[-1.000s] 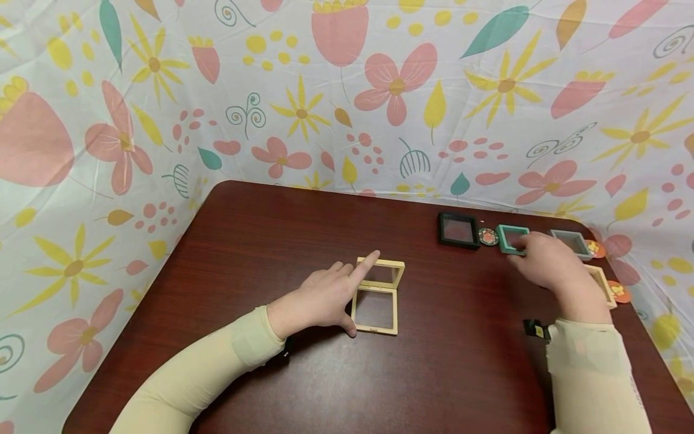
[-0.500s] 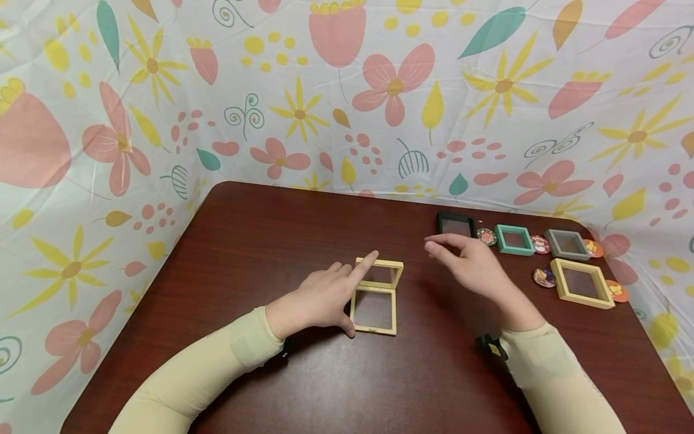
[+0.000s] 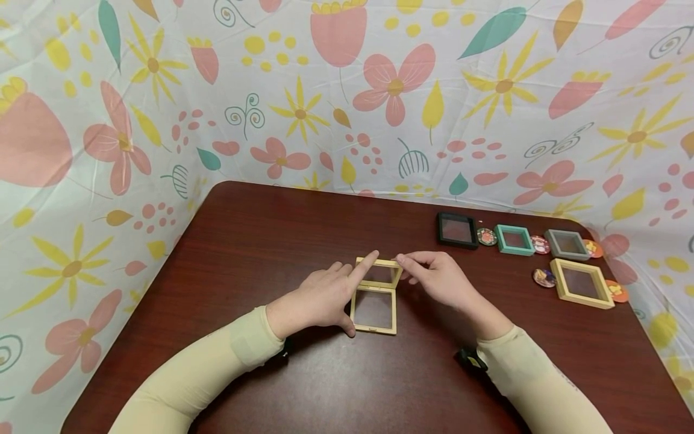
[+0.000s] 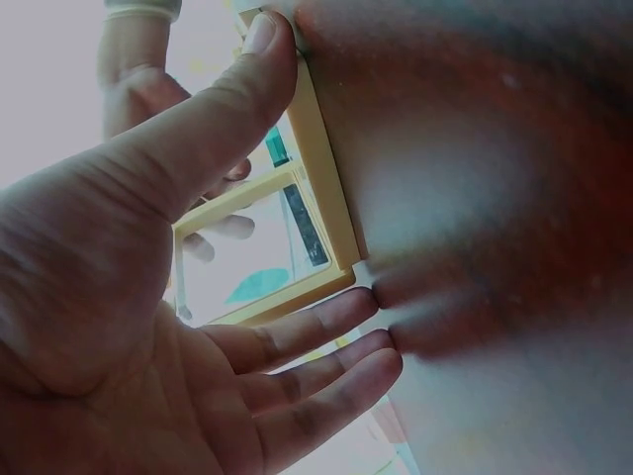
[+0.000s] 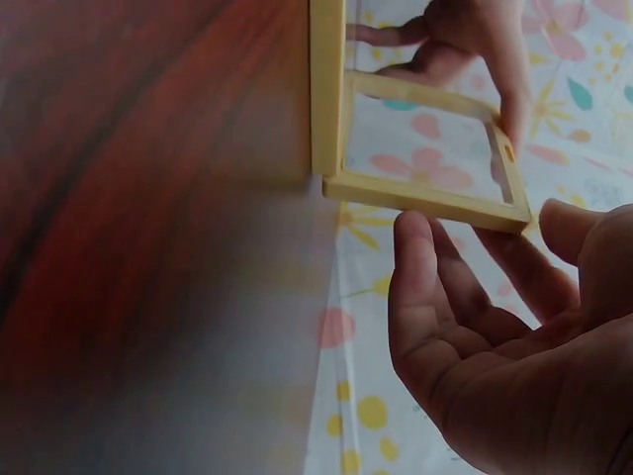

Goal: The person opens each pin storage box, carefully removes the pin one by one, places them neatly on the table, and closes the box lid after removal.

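A pale yellow hinged display frame with clear windows stands unfolded on the table, lower half flat and lid raised. My left hand is at its left side, thumb by the front corner and index finger stretched to the lid's top edge. In the left wrist view its other fingers extend beside the frame. My right hand is at the lid's upper right corner. The right wrist view shows its loosely bent fingers at the lid's edge, the thumb near the corner; firm contact cannot be told.
At the back right of the dark wood table are a black frame, a teal frame, a grey frame and another yellow frame. Several round discs lie among them, one a colourful disc. Flowered cloth hangs behind.
My right hand has come from the teal frame at the back right, leftward across the table, to the yellow frame's raised lid. My left hand has stayed in place.
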A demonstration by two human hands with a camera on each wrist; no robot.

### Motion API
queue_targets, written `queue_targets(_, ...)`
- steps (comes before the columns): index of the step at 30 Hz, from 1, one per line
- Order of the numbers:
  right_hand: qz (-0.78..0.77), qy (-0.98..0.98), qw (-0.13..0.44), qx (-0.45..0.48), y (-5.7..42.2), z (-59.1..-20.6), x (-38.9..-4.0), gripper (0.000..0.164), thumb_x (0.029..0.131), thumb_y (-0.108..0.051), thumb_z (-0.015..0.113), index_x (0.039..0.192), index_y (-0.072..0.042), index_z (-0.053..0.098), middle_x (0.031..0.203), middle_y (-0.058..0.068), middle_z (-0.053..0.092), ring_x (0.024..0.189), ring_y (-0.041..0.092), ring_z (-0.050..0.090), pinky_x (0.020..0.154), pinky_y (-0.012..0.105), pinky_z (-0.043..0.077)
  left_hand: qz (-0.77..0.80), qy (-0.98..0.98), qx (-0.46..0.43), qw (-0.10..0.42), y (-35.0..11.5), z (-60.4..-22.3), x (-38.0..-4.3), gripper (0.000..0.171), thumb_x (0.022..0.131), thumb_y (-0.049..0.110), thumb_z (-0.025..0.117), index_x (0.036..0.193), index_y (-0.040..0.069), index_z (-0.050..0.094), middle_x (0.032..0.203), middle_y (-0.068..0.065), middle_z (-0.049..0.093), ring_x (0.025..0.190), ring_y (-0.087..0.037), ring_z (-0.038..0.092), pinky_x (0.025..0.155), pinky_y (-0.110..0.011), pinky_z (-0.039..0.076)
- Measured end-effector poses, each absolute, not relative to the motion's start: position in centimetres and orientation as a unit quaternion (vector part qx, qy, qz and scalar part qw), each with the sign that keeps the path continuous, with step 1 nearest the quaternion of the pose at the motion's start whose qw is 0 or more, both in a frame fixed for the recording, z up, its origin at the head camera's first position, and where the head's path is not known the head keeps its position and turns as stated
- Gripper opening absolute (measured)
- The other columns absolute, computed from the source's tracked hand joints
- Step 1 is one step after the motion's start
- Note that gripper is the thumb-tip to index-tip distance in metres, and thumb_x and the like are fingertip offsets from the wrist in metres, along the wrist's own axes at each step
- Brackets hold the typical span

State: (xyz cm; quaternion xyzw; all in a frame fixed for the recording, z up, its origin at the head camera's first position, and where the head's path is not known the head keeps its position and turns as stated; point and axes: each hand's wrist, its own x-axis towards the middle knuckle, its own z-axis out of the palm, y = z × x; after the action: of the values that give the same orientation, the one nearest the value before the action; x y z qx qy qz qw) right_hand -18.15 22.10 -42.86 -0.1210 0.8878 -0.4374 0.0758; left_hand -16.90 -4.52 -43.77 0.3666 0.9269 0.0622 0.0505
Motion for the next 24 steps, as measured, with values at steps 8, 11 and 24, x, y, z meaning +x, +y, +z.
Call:
queue_targets(8, -0.442, 0.883, 0.101, -0.119, 21.8, -43.2, -18.1, 0.043, 0.094, -0.060, 0.056, 0.112, -0.025, 0.072, 0.091, 0.004, 0.071, 0.080, 0.024, 0.067, 0.074, 0.045, 0.053, 0.054, 0.925, 0.374, 0.036, -4.5, -43.7, -16.8, 0.160, 0.047, 0.070, 0.087, 0.153, 0.028, -0.024, 0.114, -0.005, 0.052, 0.098, -0.019, 0.050, 0.066, -0.029, 0.049)
queue_targets(11, -0.453, 0.874, 0.129, -0.117, 22.0, -43.0, -18.1, 0.044, 0.093, -0.059, 0.057, 0.117, -0.024, 0.070, 0.100, 0.005, 0.070, 0.084, 0.023, 0.068, 0.079, 0.047, 0.052, 0.034, 0.921, 0.388, -0.001, -4.5, -43.7, -16.7, 0.159, 0.045, 0.073, 0.085, 0.156, 0.021, -0.017, 0.117, -0.008, 0.048, 0.102, -0.022, 0.048, 0.068, -0.028, 0.049)
queue_targets(24, -0.386, 0.876, 0.198, -0.212, 23.1, -43.1, -18.2, 0.048, 0.089, -0.061, 0.061, 0.126, -0.030, 0.066, 0.100, -0.009, 0.069, 0.086, 0.011, 0.063, 0.079, 0.037, 0.050, -0.023, 0.907, 0.411, -0.087, -4.0, -43.5, -16.1, 0.159, 0.045, 0.075, 0.083, 0.157, 0.020, -0.014, 0.146, -0.022, 0.033, 0.125, -0.032, 0.043, 0.088, -0.033, 0.048)
